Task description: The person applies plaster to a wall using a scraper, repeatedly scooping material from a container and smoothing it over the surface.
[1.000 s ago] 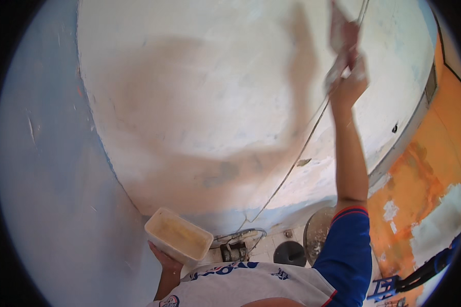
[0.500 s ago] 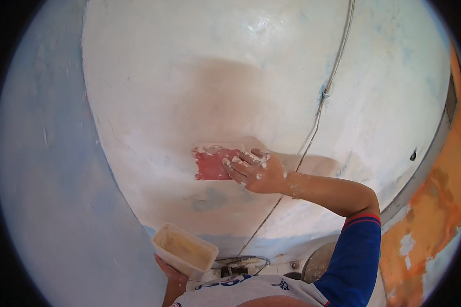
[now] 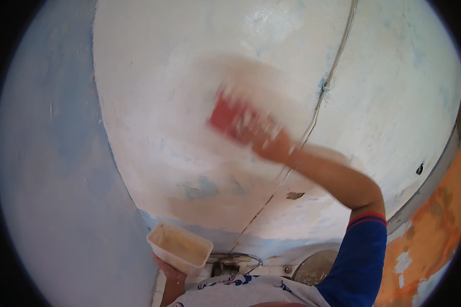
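Note:
A flat red putty spreader (image 3: pixel 226 117), blurred by motion, is gripped in my right hand (image 3: pixel 269 140). Whitish paste is smeared over that hand and the tool. Both are against or just off the pale wall (image 3: pixel 148 117), above a bluish patch; whether the blade touches is not clear. Low on the left, my left hand (image 3: pixel 170 271) holds up a rectangular translucent plastic tub (image 3: pixel 175 257), with my fingers around its lower side. Cream-coloured paste coats the inside of the tub.
A thin cable (image 3: pixel 338 59) runs down the wall, right of the spreader. Left stands a blue-grey side wall (image 3: pixel 46 153). Below are coiled dark cables (image 3: pixel 255 260) and a round basin (image 3: pixel 315 268). A small dark hole (image 3: pixel 419 169) and an orange wall (image 3: pixel 425 225) lie at right.
My right hand and the spreader have swept up the wall and slightly right, and the blade has tilted. The tub has shifted slightly left in the view, still in my left hand.

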Available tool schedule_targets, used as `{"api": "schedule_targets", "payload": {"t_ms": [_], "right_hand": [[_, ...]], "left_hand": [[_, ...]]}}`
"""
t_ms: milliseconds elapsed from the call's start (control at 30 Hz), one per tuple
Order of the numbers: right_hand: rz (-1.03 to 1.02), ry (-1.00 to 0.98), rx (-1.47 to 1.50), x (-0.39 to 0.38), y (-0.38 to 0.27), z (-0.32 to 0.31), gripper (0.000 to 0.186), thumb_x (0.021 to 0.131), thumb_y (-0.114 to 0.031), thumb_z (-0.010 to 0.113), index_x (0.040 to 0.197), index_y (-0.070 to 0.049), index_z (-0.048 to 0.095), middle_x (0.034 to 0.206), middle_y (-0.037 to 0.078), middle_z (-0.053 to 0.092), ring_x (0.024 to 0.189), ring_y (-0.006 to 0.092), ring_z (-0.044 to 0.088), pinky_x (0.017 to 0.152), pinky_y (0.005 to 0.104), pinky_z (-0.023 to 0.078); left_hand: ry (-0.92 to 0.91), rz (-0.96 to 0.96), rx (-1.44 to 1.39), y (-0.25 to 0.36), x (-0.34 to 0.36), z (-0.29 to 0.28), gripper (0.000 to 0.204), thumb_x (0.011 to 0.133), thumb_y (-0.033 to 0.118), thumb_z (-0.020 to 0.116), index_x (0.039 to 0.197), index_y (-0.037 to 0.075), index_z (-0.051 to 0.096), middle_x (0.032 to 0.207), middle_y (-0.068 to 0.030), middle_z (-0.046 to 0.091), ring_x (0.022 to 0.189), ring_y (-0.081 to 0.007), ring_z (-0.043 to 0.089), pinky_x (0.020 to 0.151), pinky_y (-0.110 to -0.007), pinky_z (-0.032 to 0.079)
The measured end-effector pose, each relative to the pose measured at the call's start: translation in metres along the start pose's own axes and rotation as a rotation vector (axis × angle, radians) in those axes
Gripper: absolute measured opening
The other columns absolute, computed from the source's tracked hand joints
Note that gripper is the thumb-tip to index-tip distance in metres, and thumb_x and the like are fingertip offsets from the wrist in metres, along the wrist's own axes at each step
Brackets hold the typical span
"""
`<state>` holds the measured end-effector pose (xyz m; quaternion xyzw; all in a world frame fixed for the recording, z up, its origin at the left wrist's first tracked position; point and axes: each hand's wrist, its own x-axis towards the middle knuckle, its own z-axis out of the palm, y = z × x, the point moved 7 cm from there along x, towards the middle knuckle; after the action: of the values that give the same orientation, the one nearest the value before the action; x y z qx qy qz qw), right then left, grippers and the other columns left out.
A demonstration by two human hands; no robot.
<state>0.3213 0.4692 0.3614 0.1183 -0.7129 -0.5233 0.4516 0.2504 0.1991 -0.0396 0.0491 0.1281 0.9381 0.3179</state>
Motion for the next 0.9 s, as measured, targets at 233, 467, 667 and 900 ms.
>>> {"api": "schedule_targets", "payload": {"t_ms": [233,467,667,900], "right_hand": [[0.153,0.035,0.399,0.007,-0.011,-0.032,0.029,0.09,-0.008,0.06,0.115,-0.016,0.073,0.115,0.005,0.072,0.116,0.0234,0.064,0.106,0.043,0.048],[0.715,-0.009,-0.212,0.091,0.246,-0.074,0.044,0.088,-0.015,0.063,0.132,-0.012,0.063,0.127,0.011,0.063,0.104,0.0283,0.066,0.079,0.0395,0.055],[0.011,0.013,0.108,-0.002,0.001,-0.003,0.047,0.092,-0.015,0.055,0.139,-0.014,0.059,0.132,0.012,0.064,0.122,0.0291,0.063,0.09,0.0453,0.054],[0.115,0.08,0.253,0.018,0.061,-0.03,0.041,0.087,-0.009,0.061,0.126,-0.017,0.068,0.132,0.003,0.063,0.113,0.0229,0.066,0.09,0.0389,0.057]], "left_hand": [[0.12,-0.008,0.004,-0.013,-0.025,-0.055,0.091,0.091,0.083,0.026,0.156,0.021,0.032,0.155,-0.0087,0.039,0.139,-0.0343,0.043,0.114,-0.053,0.039],[0.087,0.002,-0.047,-0.014,-0.031,-0.048,0.088,0.093,0.08,0.026,0.157,0.021,0.031,0.156,-0.0084,0.04,0.139,-0.036,0.043,0.114,-0.054,0.038],[0.14,-0.014,-0.085,-0.021,-0.039,-0.042,0.084,0.095,0.077,0.026,0.156,0.02,0.034,0.155,-0.0082,0.042,0.139,-0.0361,0.043,0.114,-0.054,0.038],[0.056,-0.012,0.017,-0.026,-0.051,-0.017,0.083,0.095,0.077,0.028,0.156,0.02,0.033,0.155,-0.0079,0.042,0.139,-0.0346,0.044,0.115,-0.052,0.038]]}}
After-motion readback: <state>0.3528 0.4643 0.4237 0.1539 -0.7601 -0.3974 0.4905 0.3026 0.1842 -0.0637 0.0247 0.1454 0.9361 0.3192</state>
